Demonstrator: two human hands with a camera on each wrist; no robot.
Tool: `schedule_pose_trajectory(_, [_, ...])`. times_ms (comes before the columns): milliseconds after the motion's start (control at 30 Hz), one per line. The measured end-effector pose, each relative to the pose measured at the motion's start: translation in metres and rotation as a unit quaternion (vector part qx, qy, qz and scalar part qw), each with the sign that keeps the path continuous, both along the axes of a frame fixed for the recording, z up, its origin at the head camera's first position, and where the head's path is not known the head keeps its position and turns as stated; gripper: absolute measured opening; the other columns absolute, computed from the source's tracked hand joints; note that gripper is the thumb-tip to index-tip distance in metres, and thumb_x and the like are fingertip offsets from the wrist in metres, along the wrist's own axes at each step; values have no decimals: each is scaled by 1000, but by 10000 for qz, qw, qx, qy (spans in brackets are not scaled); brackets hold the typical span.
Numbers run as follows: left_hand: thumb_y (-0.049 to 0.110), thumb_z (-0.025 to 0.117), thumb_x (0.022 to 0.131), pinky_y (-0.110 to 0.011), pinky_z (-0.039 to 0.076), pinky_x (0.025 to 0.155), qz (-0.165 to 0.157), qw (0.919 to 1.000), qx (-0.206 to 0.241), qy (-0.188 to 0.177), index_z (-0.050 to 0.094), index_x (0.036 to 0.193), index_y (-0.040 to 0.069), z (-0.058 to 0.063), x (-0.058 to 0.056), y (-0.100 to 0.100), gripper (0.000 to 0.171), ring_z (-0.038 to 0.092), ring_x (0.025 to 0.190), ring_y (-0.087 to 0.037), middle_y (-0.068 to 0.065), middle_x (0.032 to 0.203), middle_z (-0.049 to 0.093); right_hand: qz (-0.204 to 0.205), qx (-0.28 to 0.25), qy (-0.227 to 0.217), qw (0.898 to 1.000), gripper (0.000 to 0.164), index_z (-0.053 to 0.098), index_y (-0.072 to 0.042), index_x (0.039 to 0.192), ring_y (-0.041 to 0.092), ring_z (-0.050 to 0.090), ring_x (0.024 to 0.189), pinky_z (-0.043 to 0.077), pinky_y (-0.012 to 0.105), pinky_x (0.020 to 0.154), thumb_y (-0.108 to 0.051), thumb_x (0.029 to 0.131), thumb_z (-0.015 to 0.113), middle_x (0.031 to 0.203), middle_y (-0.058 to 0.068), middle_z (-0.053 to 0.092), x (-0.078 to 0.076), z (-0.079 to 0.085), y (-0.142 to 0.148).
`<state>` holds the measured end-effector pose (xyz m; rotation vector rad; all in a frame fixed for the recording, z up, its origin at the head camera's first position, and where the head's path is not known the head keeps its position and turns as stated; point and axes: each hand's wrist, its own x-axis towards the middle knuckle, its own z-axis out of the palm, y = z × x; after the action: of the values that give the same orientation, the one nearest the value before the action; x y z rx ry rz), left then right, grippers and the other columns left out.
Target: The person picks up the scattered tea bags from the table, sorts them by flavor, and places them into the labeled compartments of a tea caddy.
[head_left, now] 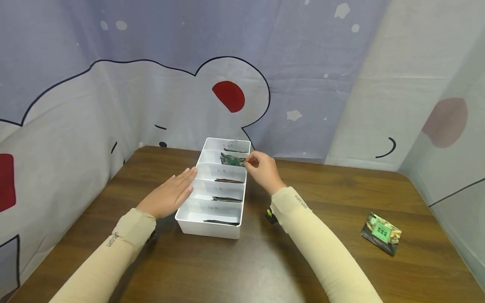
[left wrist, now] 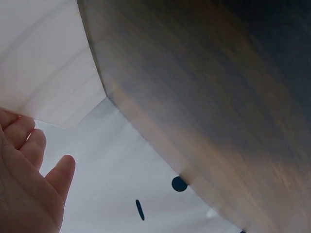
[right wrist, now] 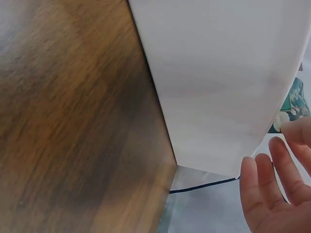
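A long white box (head_left: 209,229), split by dividers into several compartments, stands on the table with handwritten labels inside. My right hand (head_left: 264,170) pinches the right end of a green patterned sachet (head_left: 232,160) between thumb and forefinger, at the second compartment from the back. The sachet's upper part shows above the divider; its lower part is hidden. My left hand (head_left: 166,195) has its fingers extended and touches the box's left rim. In the left wrist view, that hand's fingertips lie against the white wall (left wrist: 43,73).
Dark sachets stand in the other compartments, such as one in the front compartment (head_left: 221,222). On the table's right side lies another sachet (head_left: 382,233) with a green label. The wooden table (head_left: 212,269) ends at a printed curtain (head_left: 303,84) behind the box.
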<state>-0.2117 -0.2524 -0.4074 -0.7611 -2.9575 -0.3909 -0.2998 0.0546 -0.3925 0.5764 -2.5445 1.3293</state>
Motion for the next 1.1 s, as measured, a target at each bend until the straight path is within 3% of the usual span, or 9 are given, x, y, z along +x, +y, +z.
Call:
schedule_pose_trajectory(333, [29, 33, 111, -58, 22, 122, -48, 10000, 60, 46, 24, 160, 0, 0, 0, 0, 57, 22, 153, -32, -13, 167, 22, 133, 423, 97, 9990, 7, 74, -2, 96, 27, 67, 91, 56, 39, 84, -4, 91, 69, 97, 12, 69, 2, -3, 3])
schedule_pose_trajectory(633, [30, 33, 112, -57, 20, 122, -43, 9999, 86, 46, 24, 160, 1, -2, -1, -1, 57, 22, 153, -32, -12, 167, 22, 255, 238, 181, 9992, 10, 73, -1, 99, 27, 67, 92, 57, 38, 86, -2, 91, 68, 98, 12, 70, 9, 4, 10])
schedule_pose_trajectory(1100, [30, 33, 111, -56, 20, 123, -35, 10000, 52, 15, 24, 160, 1, 1, 1, 1, 57, 21, 153, -32, -12, 167, 22, 139, -45, 282, 9995, 14, 72, 0, 103, 27, 69, 93, 59, 41, 85, -2, 90, 69, 102, 13, 70, 33, 22, 35])
